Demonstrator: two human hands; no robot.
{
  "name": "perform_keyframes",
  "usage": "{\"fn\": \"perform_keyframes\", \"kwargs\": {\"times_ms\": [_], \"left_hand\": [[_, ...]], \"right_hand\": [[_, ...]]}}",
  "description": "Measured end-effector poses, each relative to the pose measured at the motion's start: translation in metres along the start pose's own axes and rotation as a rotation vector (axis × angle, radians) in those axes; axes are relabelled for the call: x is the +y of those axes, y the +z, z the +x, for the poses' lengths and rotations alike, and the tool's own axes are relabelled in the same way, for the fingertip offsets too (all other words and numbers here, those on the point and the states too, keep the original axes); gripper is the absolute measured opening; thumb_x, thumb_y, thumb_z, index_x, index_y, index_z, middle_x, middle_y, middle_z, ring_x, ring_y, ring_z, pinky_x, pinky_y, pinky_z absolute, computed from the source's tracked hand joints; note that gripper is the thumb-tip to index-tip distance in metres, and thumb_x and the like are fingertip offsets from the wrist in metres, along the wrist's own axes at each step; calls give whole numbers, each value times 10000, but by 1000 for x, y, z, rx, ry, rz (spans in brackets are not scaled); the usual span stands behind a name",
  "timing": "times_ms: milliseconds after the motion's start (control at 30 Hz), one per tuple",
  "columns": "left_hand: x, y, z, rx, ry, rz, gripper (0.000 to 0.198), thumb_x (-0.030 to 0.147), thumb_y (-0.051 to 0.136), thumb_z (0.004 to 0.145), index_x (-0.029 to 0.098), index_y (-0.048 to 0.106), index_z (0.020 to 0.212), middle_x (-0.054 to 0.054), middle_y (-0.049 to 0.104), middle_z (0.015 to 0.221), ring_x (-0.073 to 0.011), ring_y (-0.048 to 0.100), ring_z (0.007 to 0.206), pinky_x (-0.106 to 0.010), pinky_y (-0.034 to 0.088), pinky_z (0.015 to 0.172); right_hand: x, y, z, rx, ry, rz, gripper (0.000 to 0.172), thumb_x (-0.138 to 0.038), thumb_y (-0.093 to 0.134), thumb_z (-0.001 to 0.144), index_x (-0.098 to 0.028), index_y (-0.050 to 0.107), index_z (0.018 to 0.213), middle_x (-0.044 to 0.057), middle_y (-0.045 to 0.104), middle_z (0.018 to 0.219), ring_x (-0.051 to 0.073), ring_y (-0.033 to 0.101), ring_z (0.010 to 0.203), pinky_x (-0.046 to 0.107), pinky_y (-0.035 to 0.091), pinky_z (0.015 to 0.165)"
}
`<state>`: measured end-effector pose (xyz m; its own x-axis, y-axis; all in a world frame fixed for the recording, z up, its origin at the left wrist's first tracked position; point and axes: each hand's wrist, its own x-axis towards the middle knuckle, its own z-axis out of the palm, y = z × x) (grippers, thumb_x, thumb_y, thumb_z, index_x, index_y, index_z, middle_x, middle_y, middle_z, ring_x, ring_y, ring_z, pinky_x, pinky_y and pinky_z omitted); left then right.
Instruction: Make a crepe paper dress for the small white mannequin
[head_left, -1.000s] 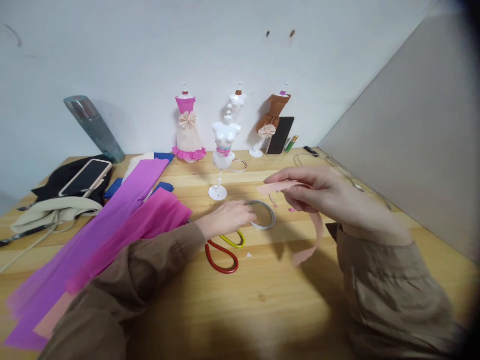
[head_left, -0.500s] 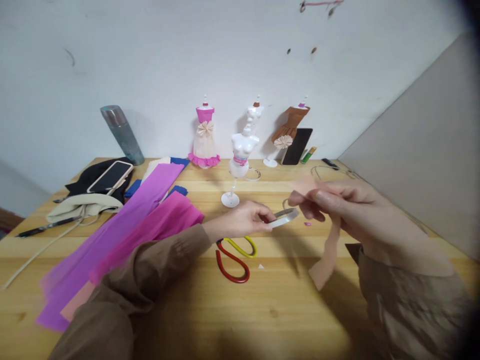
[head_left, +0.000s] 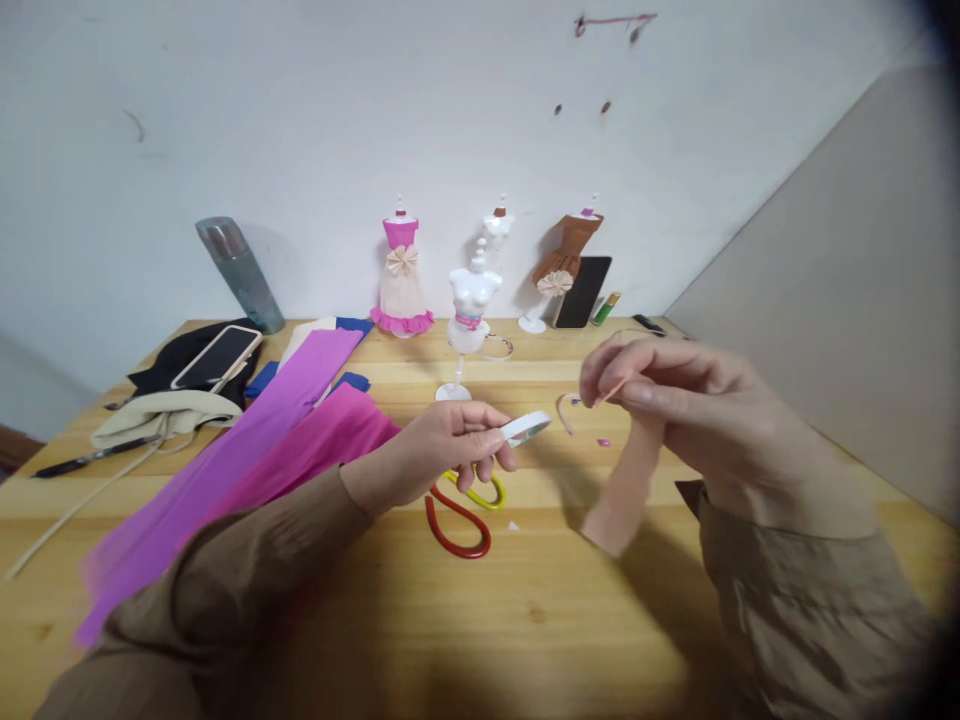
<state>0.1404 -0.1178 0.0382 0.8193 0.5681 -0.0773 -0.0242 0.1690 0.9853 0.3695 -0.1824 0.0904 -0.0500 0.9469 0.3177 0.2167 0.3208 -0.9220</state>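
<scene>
Shift since half a second ago: the left hand (head_left: 442, 445) has lifted the tape roll (head_left: 526, 428) clear of the table (head_left: 525, 620) and tipped it nearly flat; the right hand (head_left: 667, 395) has drawn back a little toward the frame's right.
Left hand: closed, thumb and fingertips clamped on the near rim of the tape roll, just left of centre.
Right hand: closed, fingertips pinching the top end of a peach paper strip (head_left: 626, 480), right of centre.
Strip: hangs from the pinch, its long axis running down and slightly left, lower end loose above the table.
Key relation: the roll lies left of the strip's pinched end and slightly lower, near but not touching; its free rim faces the right hand.
Under the left hand: scissors (head_left: 461, 510) with red and yellow handles, flat on the wood.
Behind, centre: a bare white mini mannequin (head_left: 471, 310), flanked by a pink-dressed mannequin (head_left: 401, 275) and a brown-dressed mannequin (head_left: 562, 262).
Left of frame: purple crepe paper (head_left: 247, 440) and magenta crepe paper (head_left: 315, 450), a phone (head_left: 217, 357), a grey bottle (head_left: 238, 272).
</scene>
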Motion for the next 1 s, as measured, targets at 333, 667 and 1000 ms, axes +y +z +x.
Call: {"fn": "perform_keyframes", "kwargs": {"times_ms": [333, 667, 1000], "left_hand": [[-4, -4, -16, 237, -97, 173, 213, 336, 677, 743, 125, 645, 749, 13, 590, 572, -50, 431, 454, -174, 293, 428], [-10, -10, -15, 211, -21, 252, 226, 300, 635, 719, 127, 705, 847, 2, 580, 622, -93, 474, 541, -208, 334, 495], [-11, -18, -13, 210, -69, -153, 285, 381, 637, 735, 132, 582, 608, 12, 479, 517, -58, 380, 452, -179, 231, 410]], "right_hand": [[11, 21, -6, -208, 177, -160, 341, -500, 706, 802, -203, 647, 644, -5, 521, 616, 126, 461, 570, 244, 354, 489], [12, 38, -6, -340, 278, -286, 341, -473, 665, 813, -169, 623, 666, -36, 439, 532, 73, 315, 471, 206, 240, 415], [12, 18, -3, -290, 216, -248, 349, -489, 659, 845, -181, 636, 682, -2, 523, 629, 99, 414, 519, 221, 303, 448]]}}
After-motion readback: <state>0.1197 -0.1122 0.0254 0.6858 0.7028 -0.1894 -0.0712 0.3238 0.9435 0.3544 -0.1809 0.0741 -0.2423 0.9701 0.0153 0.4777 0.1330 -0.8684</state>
